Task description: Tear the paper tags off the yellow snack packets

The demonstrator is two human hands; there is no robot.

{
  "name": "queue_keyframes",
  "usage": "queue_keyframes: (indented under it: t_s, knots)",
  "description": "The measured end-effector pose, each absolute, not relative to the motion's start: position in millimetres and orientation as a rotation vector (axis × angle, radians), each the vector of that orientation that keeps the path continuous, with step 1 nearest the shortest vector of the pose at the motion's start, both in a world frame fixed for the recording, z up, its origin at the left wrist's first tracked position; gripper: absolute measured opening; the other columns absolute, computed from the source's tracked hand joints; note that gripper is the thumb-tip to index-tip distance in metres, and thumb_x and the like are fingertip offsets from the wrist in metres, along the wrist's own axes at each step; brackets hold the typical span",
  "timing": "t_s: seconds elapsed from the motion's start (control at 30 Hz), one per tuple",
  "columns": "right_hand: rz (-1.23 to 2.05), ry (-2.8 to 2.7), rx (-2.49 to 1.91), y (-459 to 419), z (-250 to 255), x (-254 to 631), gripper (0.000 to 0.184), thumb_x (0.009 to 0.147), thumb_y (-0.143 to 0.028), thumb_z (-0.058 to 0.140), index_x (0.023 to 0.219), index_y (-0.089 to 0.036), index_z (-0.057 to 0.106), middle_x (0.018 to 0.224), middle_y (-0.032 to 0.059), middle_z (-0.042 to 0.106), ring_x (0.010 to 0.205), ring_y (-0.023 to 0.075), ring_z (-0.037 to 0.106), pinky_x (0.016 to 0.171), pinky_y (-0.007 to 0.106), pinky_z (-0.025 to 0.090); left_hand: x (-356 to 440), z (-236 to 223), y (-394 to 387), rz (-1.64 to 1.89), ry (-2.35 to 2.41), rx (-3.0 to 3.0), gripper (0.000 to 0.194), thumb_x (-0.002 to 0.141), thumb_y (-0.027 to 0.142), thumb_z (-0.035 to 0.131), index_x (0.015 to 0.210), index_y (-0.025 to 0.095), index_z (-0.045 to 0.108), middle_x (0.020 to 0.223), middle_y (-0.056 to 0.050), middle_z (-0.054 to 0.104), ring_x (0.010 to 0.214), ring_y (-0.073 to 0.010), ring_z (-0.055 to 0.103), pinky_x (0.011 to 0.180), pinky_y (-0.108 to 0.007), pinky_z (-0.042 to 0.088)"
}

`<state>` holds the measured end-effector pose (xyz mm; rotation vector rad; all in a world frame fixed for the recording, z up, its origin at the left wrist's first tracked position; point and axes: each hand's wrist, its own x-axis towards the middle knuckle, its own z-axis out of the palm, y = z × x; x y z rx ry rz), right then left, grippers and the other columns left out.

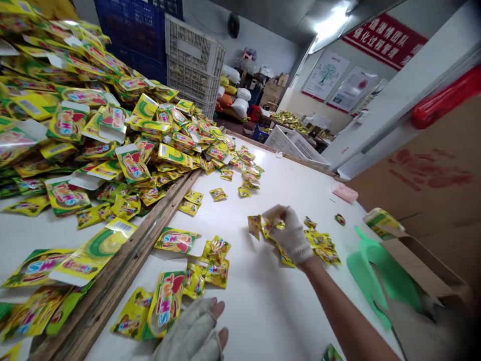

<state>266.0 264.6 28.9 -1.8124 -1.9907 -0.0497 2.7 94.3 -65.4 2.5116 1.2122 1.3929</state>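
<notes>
So in the head view, the right hand (291,235) is over some small packets (254,226) around the middle of the desk (259,306). Its fingers are curled down on them, but the blur and the glove hide the contact, so I can't tell if they're actually gripping. I'd go in low, pinch the crimped ends and leave the bulgy middles alone. Slick wrappers probably slide if you squeeze a stack, so square up the edges first.

Left hand (193,333) is at the near edge, fingers loosely open, right beside a box (167,303) lying flat. Can't tell if it's touching. I'd steady that box with light fingertips, since thin card likely creases easily. More packets sit just past it, and the big pile (67,123) is mostly beyond the wooden strip (150,220), so I'd keep both wrists clear of that.
</notes>
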Motion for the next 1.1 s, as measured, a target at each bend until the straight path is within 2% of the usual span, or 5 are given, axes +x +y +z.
queue_keyframes:
  t_s: [0.23,0.53,0.77,0.97,1.1]
  knots:
    - [0.144,-1.714,-1.272,65,2,196,0.052,0.071,-0.016,0.064,0.117,-0.02,0.04,0.111,0.0111,0.054,0.107,0.0245,0.055,0.091,0.045,0.047,13,-7,63,1.488,1.036,2.27,0.062,0.072,0.033,0.071,0.124,0.016,0.044,0.117,-0.014,0.061,0.109,-0.0238,0.058,0.094,-0.034,0.049]
    - [0.937,-1.352,-1.4,-49,-31,145,0.043,0.074,-0.023,0.057,0.116,-0.018,0.045,0.092,0.0061,0.066,0.082,0.0196,0.067,0.071,0.03,0.057,-5,-1,3,0.902,1.282,1.69,0.015,0.084,0.026,0.048,0.094,0.019,0.056,0.087,-0.002,0.066,0.078,-0.0149,0.062,0.067,-0.021,0.049]
    - [0.819,-1.315,-1.525,-61,-42,152,0.041,0.076,-0.035,0.053,0.11,-0.015,0.051,0.087,0.0083,0.065,0.08,0.0214,0.065,0.072,0.032,0.054,-33,38,68,0.729,1.74,1.84,0.019,0.083,0.029,0.049,0.093,0.016,0.058,0.097,-0.007,0.064,0.091,-0.018,0.057,0.077,-0.026,0.045]
    - [0.809,-1.489,-1.537,-63,-40,150,0.024,0.077,-0.029,0.05,0.094,-0.017,0.063,0.072,0.0035,0.066,0.066,0.0192,0.062,0.062,0.03,0.05,-46,10,42,0.436,1.825,1.939,0.017,0.071,0.035,0.06,0.072,0.018,0.062,0.082,-0.009,0.067,0.084,-0.0256,0.061,0.073,-0.032,0.044]
    - [0.725,-1.488,-1.584,-62,-39,144,0.021,0.072,-0.023,0.055,0.089,-0.019,0.067,0.073,0.0017,0.067,0.069,0.0181,0.062,0.065,0.028,0.048,-44,3,57,0.352,1.779,2.014,0.028,0.078,0.042,0.051,0.09,0.019,0.062,0.093,-0.009,0.068,0.088,-0.0252,0.061,0.071,-0.03,0.044]
